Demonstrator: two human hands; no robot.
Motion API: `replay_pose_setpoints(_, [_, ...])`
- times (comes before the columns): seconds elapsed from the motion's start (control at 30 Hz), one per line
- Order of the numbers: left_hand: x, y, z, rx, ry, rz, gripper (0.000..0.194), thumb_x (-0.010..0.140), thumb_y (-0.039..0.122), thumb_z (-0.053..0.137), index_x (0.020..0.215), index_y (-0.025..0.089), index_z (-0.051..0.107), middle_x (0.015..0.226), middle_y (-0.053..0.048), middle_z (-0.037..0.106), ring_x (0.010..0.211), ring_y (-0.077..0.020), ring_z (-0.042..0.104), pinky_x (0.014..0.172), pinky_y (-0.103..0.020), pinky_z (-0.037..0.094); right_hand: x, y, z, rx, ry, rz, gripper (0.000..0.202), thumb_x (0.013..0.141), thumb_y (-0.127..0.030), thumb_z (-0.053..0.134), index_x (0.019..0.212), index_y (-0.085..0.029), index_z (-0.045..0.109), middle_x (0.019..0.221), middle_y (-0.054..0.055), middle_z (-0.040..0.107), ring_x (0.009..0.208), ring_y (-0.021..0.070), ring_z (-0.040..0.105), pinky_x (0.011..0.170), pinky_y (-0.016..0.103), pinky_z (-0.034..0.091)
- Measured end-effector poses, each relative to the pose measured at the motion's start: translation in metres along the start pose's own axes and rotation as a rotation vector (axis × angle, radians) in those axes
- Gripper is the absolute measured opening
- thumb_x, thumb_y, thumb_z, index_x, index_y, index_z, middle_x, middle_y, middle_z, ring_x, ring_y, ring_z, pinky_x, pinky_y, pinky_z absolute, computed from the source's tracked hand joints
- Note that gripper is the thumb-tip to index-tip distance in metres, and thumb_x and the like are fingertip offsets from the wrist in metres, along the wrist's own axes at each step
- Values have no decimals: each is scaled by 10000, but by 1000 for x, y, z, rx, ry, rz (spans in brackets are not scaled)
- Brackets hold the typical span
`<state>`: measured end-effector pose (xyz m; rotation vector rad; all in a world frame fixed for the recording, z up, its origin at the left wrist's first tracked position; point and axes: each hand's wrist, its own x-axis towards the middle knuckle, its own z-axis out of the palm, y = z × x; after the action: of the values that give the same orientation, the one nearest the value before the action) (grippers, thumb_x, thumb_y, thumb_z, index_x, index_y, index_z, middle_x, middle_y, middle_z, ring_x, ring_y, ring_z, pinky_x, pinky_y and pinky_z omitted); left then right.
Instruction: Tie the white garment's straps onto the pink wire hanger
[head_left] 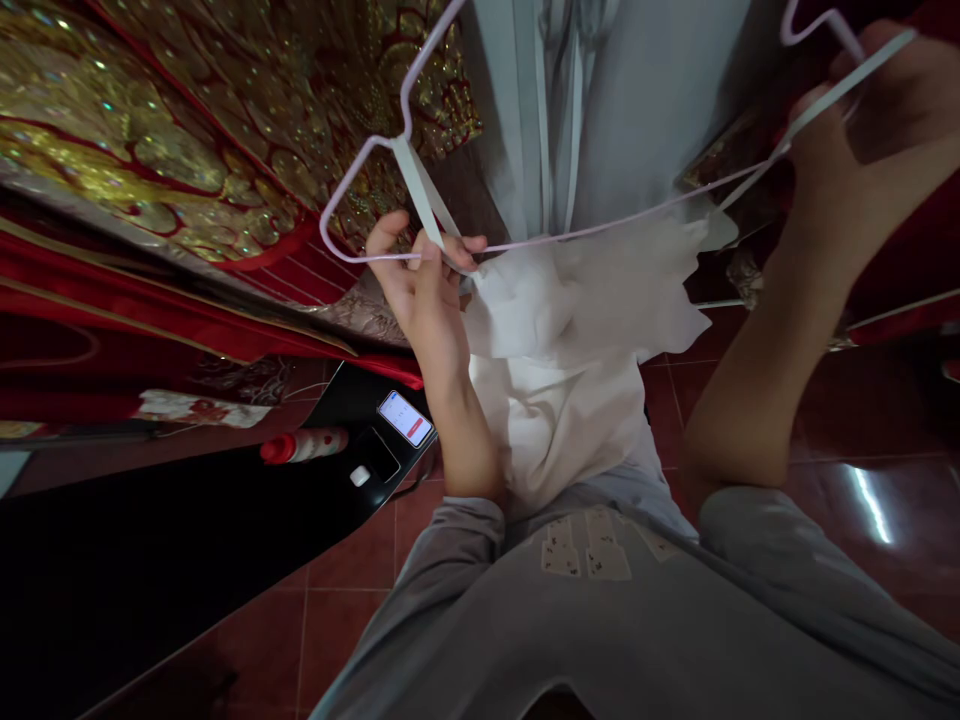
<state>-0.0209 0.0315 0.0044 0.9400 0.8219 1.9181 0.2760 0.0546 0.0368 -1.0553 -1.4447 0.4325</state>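
A white garment (585, 300) with thin straps hangs in front of me from a pale lilac hanger (570, 236). Its left strap (420, 190) is looped over the hanger's left shoulder notch. My left hand (427, 280) pinches this strap near the hanger's lower bar, thumb and fingers around both. At the upper right, the other strap (832, 95) runs taut across my right hand (877, 130), whose thumb presses by it. My right fingers curl near the hanger's right end and are partly dark and hidden. The lower garment drapes close to my lap.
Red garments with gold sequins (225, 130) hang at the left. Light grey-blue cloth (645, 100) hangs behind the hanger. On a black table (187, 540) lie a lit phone (405, 417), a dark phone-like object (377, 455), a white earbud case (360, 476) and a red-capped bottle (304, 446).
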Motion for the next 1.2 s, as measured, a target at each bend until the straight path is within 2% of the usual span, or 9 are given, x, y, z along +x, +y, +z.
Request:
replay_pose_setpoints(0.17, [0,-8,3,79,45,38,239,1053,380,680,1144,294,477,672,68,477,721,-172,674,885,-321,580,8,-14,22,-197,38,-123,269,968,-331,656,1182,-194,743,1182,56,720,1248,270,648,1087,455,549])
replay_pose_setpoints(0.3, [4,-15,-6,57,-35,105,375,1007,502,734,1209,302,490,699,62,505,771,-178,697,941,-334,572,27,1,16,-274,32,-437,313,789,-138,780,1099,-159,815,1043,19,775,1046,221,711,996,367,542])
replay_pose_setpoints(0.43, [4,-16,-11,80,-43,101,360,1018,498,728,1230,308,506,710,55,529,765,-180,698,945,-341,577,38,11,12,-86,30,-637,445,881,-116,746,1312,-224,762,1167,-24,764,1074,176,729,964,298,543])
replay_pose_setpoints(0.57, [2,-15,-10,87,-37,90,341,1003,474,732,1190,306,501,733,44,523,778,-191,684,944,-364,574,29,4,15,-307,10,-477,470,920,-244,765,1385,-197,714,1312,25,736,1249,281,692,1131,458,526])
replay_pose_setpoints(0.67, [1,-14,-9,46,-65,103,375,960,451,766,1169,308,490,724,49,515,754,-189,675,922,-359,571,13,-6,22,-424,-4,-371,682,928,-353,773,1562,-228,559,1561,61,593,1526,421,485,1316,678,287])
replay_pose_setpoints(0.77, [0,-15,-7,26,-74,98,362,964,421,755,1165,293,482,719,53,525,754,-183,681,934,-358,570,-11,-14,36,-347,22,-482,628,1018,-412,633,1612,-270,487,1661,52,491,1633,376,341,1363,623,244])
replay_pose_setpoints(0.87, [-2,-17,-3,15,-54,98,308,995,369,724,1159,280,479,723,60,533,780,-175,704,995,-360,552,-38,-14,55,-268,-148,-534,490,1049,-429,551,1533,-352,561,1525,30,630,1508,296,531,1304,543,400])
replay_pose_setpoints(0.97, [-6,-19,0,67,-2,76,267,1009,336,698,1137,278,472,719,64,557,785,-169,712,1034,-370,541,-59,-9,71,-308,-347,-382,418,1035,-464,553,1435,-372,633,1315,41,733,1266,301,668,1216,596,449])
replay_pose_setpoints(1.2, [-27,-6,-9,195,-111,58,234,1013,415,715,1101,200,691,1096,-90,778,1159,-251,721,1136,-423,488,-68,-4,84,-302,-290,-306,384,1030,-435,537,1385,-343,653,1288,53,726,1237,298,636,1226,601,391])
